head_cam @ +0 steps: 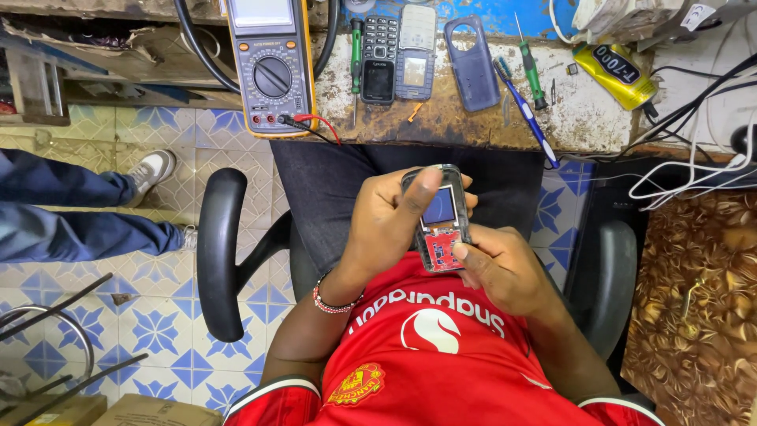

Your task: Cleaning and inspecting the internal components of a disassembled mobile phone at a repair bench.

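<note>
Small opened mobile phone with bare red circuit board and blue screen (pixel 438 225) pinched between both hands over lap. Left hand (pixel 388 225) wrapped round it, thumb on top edge; right hand (pixel 505 272) gripping bottom end. Risk: thumb pressure cracking screen, or slip onto blue-and-white patterned floor tiles (pixel 169 312) below left hand.

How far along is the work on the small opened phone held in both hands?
Done: the small opened phone has its front cover off, red circuit board exposed; a grey-blue phone shell lies on the worn bench. In hand: left hand and right hand grip the phone, left thumb at its top. Left: the shell is not yet refitted; yellow multimeter and green-handled screwdriver lie unused.
</note>
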